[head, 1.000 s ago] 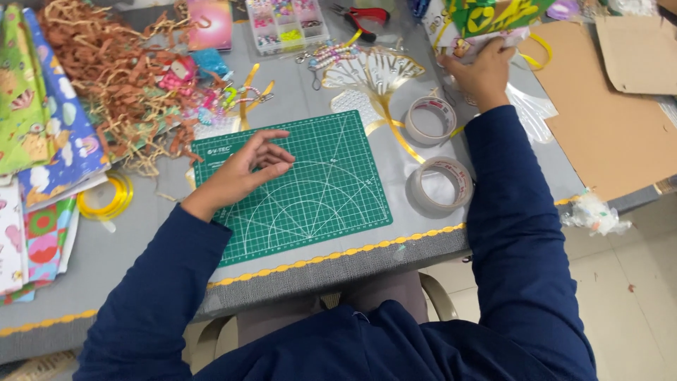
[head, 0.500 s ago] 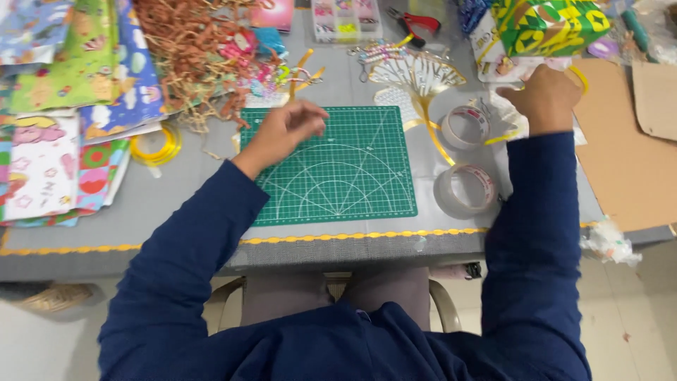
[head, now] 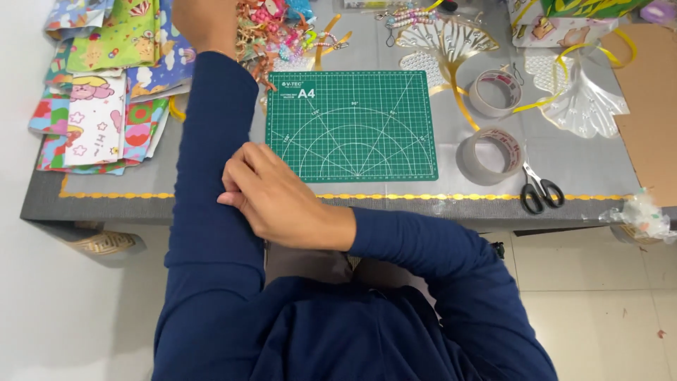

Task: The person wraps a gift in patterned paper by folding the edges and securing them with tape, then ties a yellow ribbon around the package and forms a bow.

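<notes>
While the left arm is stretched forward over the grey table [head: 211, 190], the right hand [head: 271, 197] lies on the dark blue left sleeve [head: 211, 141], near the table's front edge. Its fingers [head: 236, 185] are bent and pinch the cloth of the sleeve, so this hand is closed on the sleeve. The left hand [head: 204, 21] is far up, at the top border of the view, beside a heap of tangled orange and pink strips [head: 271, 25]. Only its back part shows, so I cannot tell if it is open or closed, or if it holds something.

Just right of the sleeve, a green cutting mat [head: 352, 123] with white lines lies flat on the table. At the left, many colourful patterned paper sheets [head: 106, 92] are piled. Right of the mat there are two rolls of tape [head: 490, 155], one behind the other, and black scissors [head: 541, 192] lie beside the nearer roll. Yellow ribbon [head: 458, 95] curls near the farther roll. A brown cardboard sheet [head: 652, 106] covers the right end of the table.
</notes>
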